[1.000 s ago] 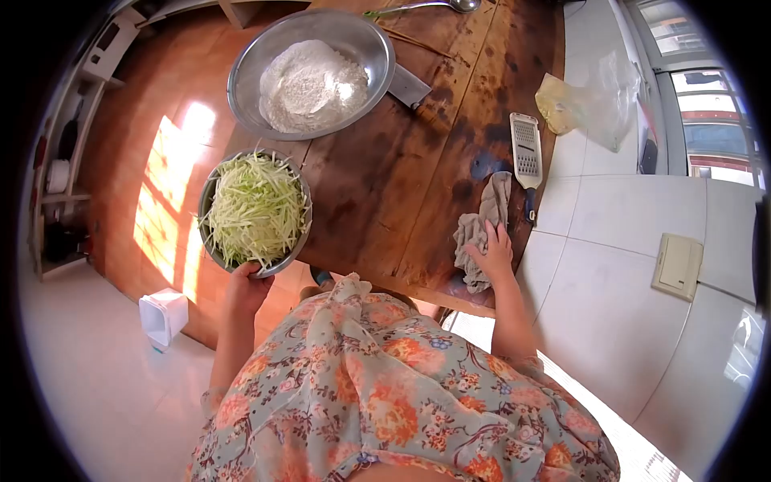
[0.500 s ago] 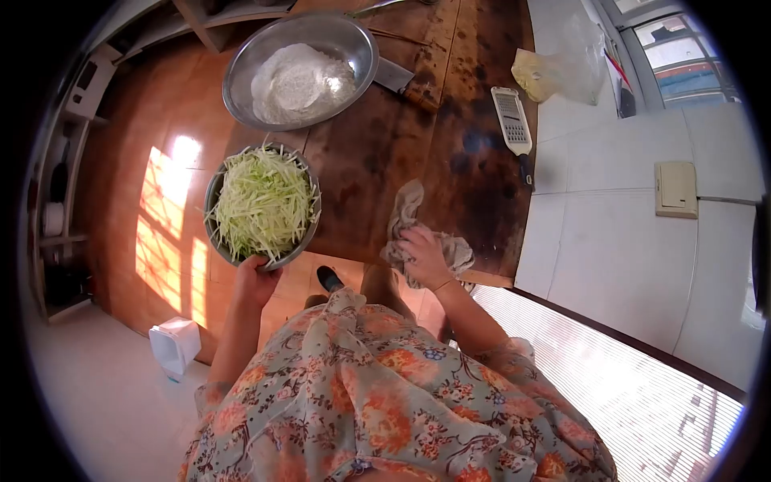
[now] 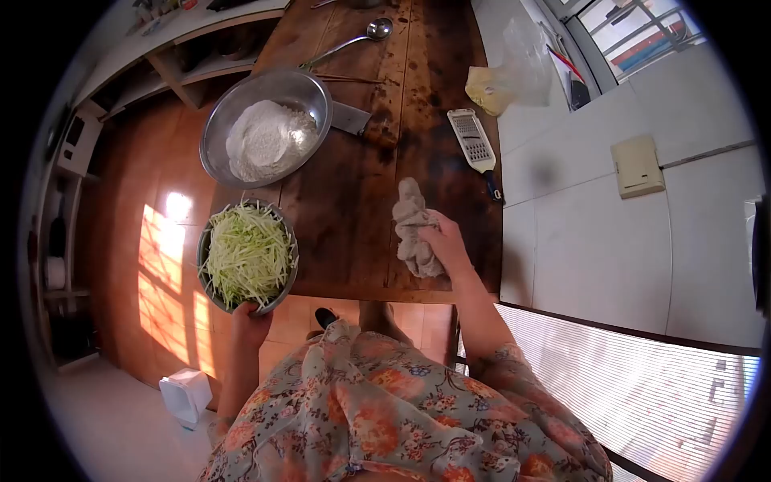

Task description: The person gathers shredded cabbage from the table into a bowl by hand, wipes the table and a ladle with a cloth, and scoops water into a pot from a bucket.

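Observation:
My left hand (image 3: 250, 324) grips the near rim of a metal bowl (image 3: 289, 283) heaped with shredded pale green vegetable (image 3: 247, 253), at the left edge of the wooden table (image 3: 337, 241). My right hand (image 3: 446, 243) is closed on a crumpled grey cloth (image 3: 415, 233) over the near right part of the table. Behind the vegetable bowl stands a larger steel bowl (image 3: 210, 132) with white flour (image 3: 265, 140) in it. A grater (image 3: 472, 140) with a dark handle lies near the table's right edge.
A cleaver (image 3: 351, 119) lies beside the large bowl, with chopsticks (image 3: 349, 79) and a metal ladle (image 3: 379, 30) farther back. A plastic bag (image 3: 490, 88) rests at the right edge by the tiled wall (image 3: 578, 249). A white bin (image 3: 186, 394) stands on the floor.
My right hand has moved the cloth left from near the grater, and the cloth is now bunched in it. My left hand keeps its hold on the bowl. The camera view has shifted.

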Demonstrator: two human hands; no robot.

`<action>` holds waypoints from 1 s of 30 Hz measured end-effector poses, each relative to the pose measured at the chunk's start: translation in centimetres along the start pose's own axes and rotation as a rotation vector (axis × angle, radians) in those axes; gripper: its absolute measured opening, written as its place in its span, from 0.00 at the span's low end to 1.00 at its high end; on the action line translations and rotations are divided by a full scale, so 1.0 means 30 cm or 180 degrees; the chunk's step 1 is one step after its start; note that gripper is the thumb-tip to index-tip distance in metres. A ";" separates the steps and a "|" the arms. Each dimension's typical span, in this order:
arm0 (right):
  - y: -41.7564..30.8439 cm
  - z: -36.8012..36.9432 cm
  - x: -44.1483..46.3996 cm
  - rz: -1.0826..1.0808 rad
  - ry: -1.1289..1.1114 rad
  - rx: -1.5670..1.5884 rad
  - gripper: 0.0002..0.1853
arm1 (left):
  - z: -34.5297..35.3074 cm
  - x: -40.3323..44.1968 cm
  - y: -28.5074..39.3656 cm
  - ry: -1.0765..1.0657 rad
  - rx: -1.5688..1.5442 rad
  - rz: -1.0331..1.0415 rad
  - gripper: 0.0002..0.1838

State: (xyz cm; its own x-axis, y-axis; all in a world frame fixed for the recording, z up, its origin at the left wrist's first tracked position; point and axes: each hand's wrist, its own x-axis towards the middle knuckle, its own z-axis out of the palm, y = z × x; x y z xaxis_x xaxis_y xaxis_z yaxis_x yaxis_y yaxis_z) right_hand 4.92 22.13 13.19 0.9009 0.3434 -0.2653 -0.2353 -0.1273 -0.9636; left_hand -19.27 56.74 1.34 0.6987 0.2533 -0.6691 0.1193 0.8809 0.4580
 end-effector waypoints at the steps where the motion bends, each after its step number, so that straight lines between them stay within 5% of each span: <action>1: 0.050 0.057 0.042 -0.0179 -0.0054 -0.0743 0.19 | 0.021 -0.006 0.000 -0.0026 -0.0056 0.0003 0.25; 3: 0.216 0.224 0.123 -0.1960 0.0244 -0.1890 0.22 | 0.058 -0.037 0.006 0.0121 0.0085 0.0200 0.27; 5: 0.267 0.336 0.110 -0.2120 0.0186 -0.3522 0.25 | 0.028 -0.040 0.007 -0.0014 0.0252 0.0349 0.27; 6: 0.268 0.328 0.130 -0.2086 0.0227 -0.3500 0.25 | 0.019 -0.055 0.018 -0.0050 0.2827 0.0855 0.24; 9: 0.265 0.287 0.230 -0.1938 -0.0106 -0.3283 0.23 | 0.094 -0.070 0.007 0.0153 0.2306 0.1326 0.05; 11: 0.257 0.215 0.323 -0.1772 0.0096 -0.3364 0.21 | 0.153 -0.116 0.032 0.0455 0.5489 0.1763 0.05; 13: 0.264 0.113 0.427 -0.1634 0.0617 -0.3476 0.20 | -0.018 -0.019 0.012 0.0375 0.1711 0.0666 0.14; 16: 0.268 -0.084 0.458 -0.1248 0.0960 -0.3570 0.19 | -0.002 -0.024 0.016 0.0353 0.1222 0.0484 0.21; 18: 0.285 -0.197 0.425 -0.0946 0.1277 -0.3787 0.20 | 0.102 -0.055 0.025 0.0579 -0.0359 0.0149 0.21; 21: 0.355 -0.322 0.330 -0.0719 0.1597 -0.3788 0.20 | 0.033 -0.029 0.022 0.0406 -0.0223 0.0106 0.20; 22: 0.367 -0.352 0.283 -0.0523 0.1663 -0.3733 0.21 | 0.009 -0.030 0.021 0.0095 0.1054 0.0397 0.20; 26: 0.439 -0.427 0.059 -0.0037 0.1966 -0.3552 0.21 | -0.039 -0.013 0.013 0.0050 0.1204 0.0693 0.20; 27: 0.452 -0.430 -0.014 0.0131 0.2090 -0.3454 0.21 | -0.029 -0.010 0.016 0.0104 0.0721 0.0520 0.21; 30: 0.504 -0.389 -0.291 0.0583 0.1915 -0.3675 0.22 | 0.024 -0.055 0.043 0.0415 0.1343 0.0234 0.27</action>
State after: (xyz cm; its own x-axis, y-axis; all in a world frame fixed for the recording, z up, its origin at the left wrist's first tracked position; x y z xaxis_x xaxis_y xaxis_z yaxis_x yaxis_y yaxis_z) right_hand -2.25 6.36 1.33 0.9806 -0.1912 -0.0428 -0.1957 -0.9477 -0.2523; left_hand -19.77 57.16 3.45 0.6244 0.3814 -0.6817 0.3688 0.6253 0.6877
